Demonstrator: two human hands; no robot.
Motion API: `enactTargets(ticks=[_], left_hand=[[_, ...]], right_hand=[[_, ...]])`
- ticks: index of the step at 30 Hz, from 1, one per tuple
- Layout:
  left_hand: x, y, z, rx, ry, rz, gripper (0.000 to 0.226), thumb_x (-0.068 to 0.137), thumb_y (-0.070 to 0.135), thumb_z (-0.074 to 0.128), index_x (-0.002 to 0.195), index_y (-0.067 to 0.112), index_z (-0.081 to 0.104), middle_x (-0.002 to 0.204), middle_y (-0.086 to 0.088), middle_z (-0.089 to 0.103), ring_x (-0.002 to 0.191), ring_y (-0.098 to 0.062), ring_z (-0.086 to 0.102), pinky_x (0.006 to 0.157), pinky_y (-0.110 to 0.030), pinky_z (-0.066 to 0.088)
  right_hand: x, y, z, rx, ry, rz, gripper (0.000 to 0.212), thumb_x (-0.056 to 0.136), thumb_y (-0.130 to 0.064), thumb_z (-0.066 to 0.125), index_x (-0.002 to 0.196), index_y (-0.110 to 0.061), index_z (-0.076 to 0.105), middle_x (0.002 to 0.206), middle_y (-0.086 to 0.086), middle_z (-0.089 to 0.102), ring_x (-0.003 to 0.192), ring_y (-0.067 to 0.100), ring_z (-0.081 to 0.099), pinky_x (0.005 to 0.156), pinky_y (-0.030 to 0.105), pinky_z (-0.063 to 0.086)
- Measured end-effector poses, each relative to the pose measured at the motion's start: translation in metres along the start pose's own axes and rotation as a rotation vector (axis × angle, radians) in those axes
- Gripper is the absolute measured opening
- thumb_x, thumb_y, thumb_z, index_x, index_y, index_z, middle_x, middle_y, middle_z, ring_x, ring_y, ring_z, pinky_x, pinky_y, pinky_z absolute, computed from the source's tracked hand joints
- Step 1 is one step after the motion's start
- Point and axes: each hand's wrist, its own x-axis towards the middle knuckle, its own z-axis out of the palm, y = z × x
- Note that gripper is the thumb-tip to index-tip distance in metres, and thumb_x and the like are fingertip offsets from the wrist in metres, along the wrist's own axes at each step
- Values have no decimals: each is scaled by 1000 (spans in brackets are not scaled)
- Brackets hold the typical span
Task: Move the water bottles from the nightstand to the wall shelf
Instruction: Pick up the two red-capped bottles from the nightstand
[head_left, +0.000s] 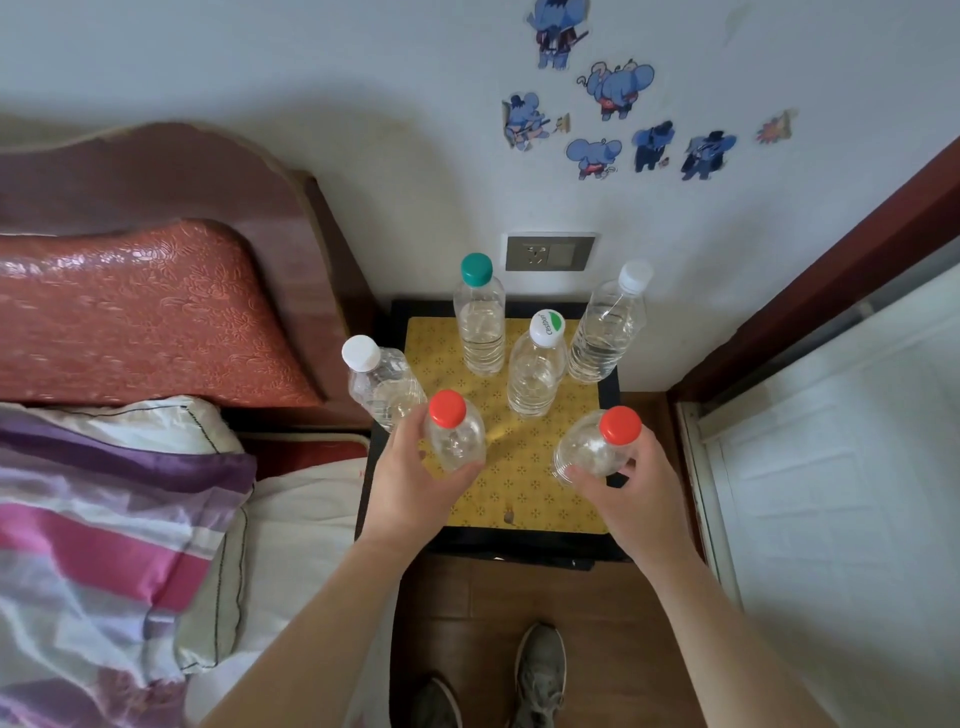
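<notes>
My shoes stand on the brown floor below me, toes toward the nightstand; my two bare forearms reach forward over its near edge. My left hand is wrapped around the red-capped bottle on the left, thumb and fingers closed on its clear body; my right hand is closed the same way on the red-capped bottle on the right, which tilts with its cap leaning away from me; whether either bottle's base touches the yellow patterned mat I cannot tell. Just beyond my left hand a white-capped bottle leans at the nightstand's left edge; past the middle stands the bottle with the green-and-white cap; at the back are the teal-capped bottle and another white-capped bottle, near the wall. Behind them a wall socket; higher up, blue elephant stickers; to my left the bed with a striped pillow and a red headboard.
</notes>
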Motion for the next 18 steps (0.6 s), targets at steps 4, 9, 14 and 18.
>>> enactTargets(ticks=[4,9,14,18], left_hand=[[3,-9,7,-40,-22,-43,65,71,40,86,126,33,51,114,19,64,105,-1,59,86,-16,46],[8,-5,8,-74,-15,-31,59,71,33,87,121,33,55,106,21,65,101,9,58,89,-18,50],[2,7,-7,-94,-21,1,61,71,29,88,122,33,55,106,21,66,103,1,61,94,-28,54],[-9,37,-36,-117,4,61,58,71,27,88,119,31,57,104,20,67,102,-1,62,95,-32,54]], right_hand=[[-1,4,1,-1,5,-16,54,74,-34,83,121,-31,55,111,-15,63,105,4,60,90,28,53],[1,-3,0,-9,-1,-32,50,74,-32,84,117,-33,58,107,-16,64,103,4,61,88,28,54],[-5,-19,-9,-22,-8,-8,56,71,-33,85,119,-35,57,110,-17,64,103,5,62,87,33,56],[-14,-54,-24,-36,15,-32,56,71,-34,85,120,-34,57,110,-19,64,103,2,61,87,31,56]])
